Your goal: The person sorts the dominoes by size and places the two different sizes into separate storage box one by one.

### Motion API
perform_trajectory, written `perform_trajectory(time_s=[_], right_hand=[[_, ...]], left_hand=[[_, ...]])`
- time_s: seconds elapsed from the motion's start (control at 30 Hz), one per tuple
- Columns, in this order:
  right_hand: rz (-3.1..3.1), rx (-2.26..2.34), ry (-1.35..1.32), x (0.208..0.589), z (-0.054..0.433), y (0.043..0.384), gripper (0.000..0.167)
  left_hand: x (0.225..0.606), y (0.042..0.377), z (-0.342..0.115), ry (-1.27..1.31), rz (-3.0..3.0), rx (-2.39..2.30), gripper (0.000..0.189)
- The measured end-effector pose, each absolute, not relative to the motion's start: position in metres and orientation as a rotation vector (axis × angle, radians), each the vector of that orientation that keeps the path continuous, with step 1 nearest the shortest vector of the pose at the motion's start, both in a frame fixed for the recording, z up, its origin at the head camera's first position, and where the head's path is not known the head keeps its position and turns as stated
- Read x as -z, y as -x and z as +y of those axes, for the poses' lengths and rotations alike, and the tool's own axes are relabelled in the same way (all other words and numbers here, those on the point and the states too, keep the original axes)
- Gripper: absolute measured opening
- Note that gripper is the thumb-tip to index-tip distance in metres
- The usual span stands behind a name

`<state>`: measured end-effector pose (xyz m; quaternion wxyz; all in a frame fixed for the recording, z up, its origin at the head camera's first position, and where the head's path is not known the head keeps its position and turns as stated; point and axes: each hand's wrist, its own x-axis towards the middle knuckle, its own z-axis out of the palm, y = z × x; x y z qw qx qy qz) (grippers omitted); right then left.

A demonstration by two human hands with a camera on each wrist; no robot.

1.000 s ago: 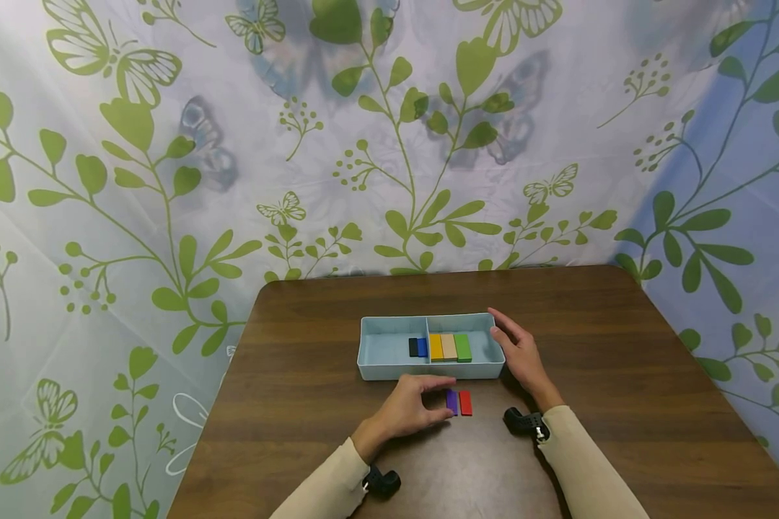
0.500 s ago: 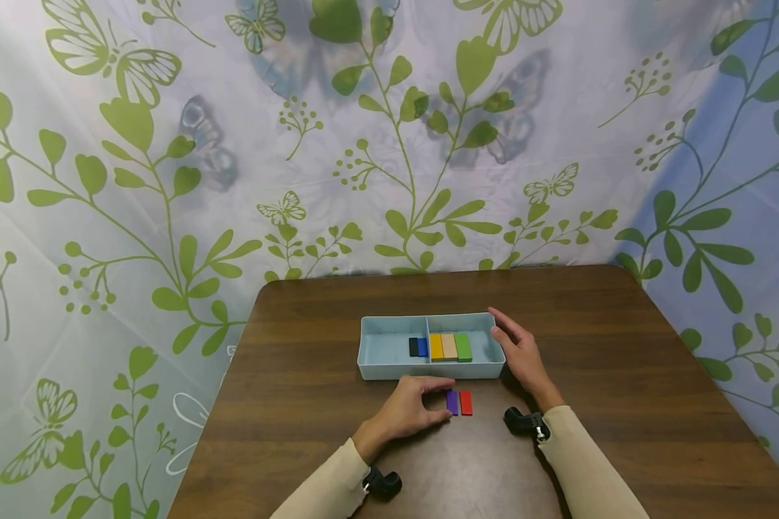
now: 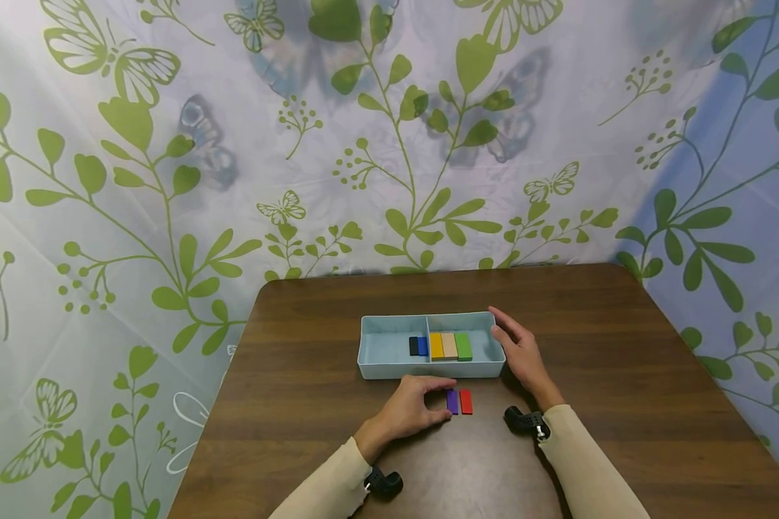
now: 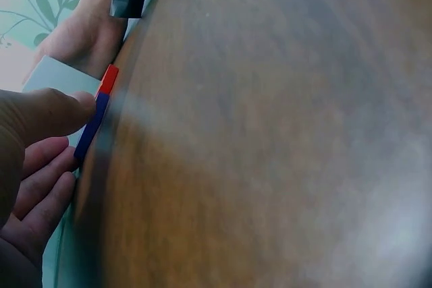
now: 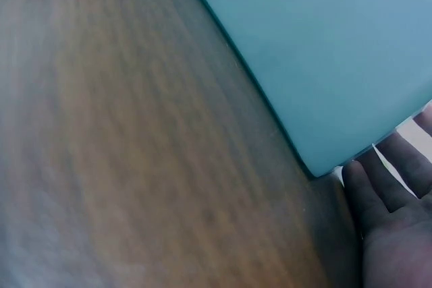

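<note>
Purple block (image 3: 454,404) is on the tabletop (image 3: 610,360), just on the near side of the box (image 3: 396,372), with the red block (image 3: 466,402) lying parallel just to its right. Key geometry: purple's long axis runs near-to-far, about square to the box's long side, and it sits just right of the left hand (image 3: 407,409), which is clearly the nearer of the two hands. Left thumb is at purple's near end, index by the far end, so the spread spans its length. Can't tell if that's a firm pinch or only light contact. Right hand (image 3: 524,360) is unclenched, fingers extended along the box's right end, thumb at the rim; grasping no block, well apart from purple. Right compartment lies straight beyond purple and red; yellow block (image 3: 437,347), tan block (image 3: 450,347) and green block (image 3: 464,347) are in it, same axis. Black block (image 3: 413,346) and blue block (image 3: 423,346) sit left of the divider.
</note>
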<state>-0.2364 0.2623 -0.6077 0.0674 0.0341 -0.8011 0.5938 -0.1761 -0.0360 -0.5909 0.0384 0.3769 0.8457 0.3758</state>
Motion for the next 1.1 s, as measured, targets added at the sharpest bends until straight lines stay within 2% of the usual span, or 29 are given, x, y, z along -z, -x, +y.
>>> perform_trajectory(time_s=[1.1], right_hand=[[-2.426,-1.764,-0.113,0.6067,0.2626,0.2356,0.051]], left_hand=[[0.5851,0.1792,-0.0350,-1.217,2.626,-1.070,0.047]])
